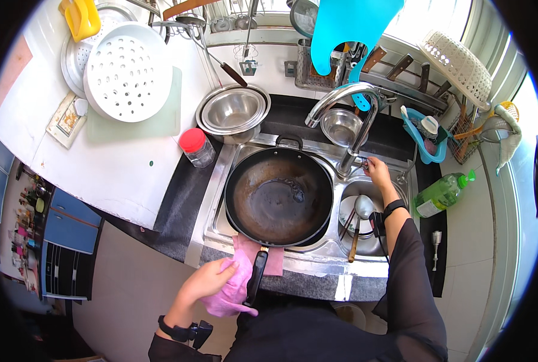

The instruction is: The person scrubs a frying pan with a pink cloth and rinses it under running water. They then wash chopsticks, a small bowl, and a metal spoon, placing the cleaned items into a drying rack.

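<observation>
A black wok point(269, 217) rests over the larger basin of the stainless steel sink point(214, 199), with a little water pooled inside. Its black handle point(257, 276) points toward me over the counter's front edge. Beside that handle, my left hand point(212, 277) grips a pink cloth point(228, 292). My right hand point(378, 171) is on the lever at the base of the chrome faucet point(350, 156). The spout hangs above the back right of the wok, and I see no stream from it. A second pink cloth point(274, 261) lies flat on the sink's front rim, partly under the handle.
The small basin holds a spoon point(364, 207), chopsticks and a dish. Nested steel bowls point(233, 108) and a red-lidded jar point(192, 141) stand left of the faucet, another steel bowl point(341, 124) behind it. A green soap bottle point(441, 194) lies at right. Knives point(400, 67) hang on the back wall.
</observation>
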Demonstrator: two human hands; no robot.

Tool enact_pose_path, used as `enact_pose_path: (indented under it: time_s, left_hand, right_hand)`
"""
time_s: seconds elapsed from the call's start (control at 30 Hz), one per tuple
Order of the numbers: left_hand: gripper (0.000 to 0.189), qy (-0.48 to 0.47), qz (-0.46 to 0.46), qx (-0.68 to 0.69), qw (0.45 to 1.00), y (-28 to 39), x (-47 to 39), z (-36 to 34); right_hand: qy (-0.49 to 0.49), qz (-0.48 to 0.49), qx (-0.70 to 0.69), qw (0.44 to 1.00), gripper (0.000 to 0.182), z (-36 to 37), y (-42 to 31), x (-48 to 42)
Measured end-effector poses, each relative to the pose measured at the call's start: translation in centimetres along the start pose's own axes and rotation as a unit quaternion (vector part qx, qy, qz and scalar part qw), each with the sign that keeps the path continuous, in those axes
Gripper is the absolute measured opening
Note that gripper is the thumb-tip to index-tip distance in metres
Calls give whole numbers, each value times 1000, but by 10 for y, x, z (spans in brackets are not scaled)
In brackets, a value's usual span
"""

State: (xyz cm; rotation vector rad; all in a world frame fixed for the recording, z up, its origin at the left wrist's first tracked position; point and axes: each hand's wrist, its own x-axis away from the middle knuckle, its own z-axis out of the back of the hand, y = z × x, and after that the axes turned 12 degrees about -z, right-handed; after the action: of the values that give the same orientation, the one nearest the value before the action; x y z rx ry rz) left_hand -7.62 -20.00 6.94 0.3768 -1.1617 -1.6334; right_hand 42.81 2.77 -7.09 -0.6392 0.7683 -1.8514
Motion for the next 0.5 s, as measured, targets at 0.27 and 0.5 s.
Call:
enact_pose_path:
  time_s: [0.27,0.5]
  left_hand:
    - [35,79,-68,151,983,34,-22,31]
    - [38,114,-165,100,975,34,-87,28]
  right_hand:
    - [-56,-34,-106,992,27,-2,12,-11]
    - [-56,-28,-65,996,27,1,10,-8]
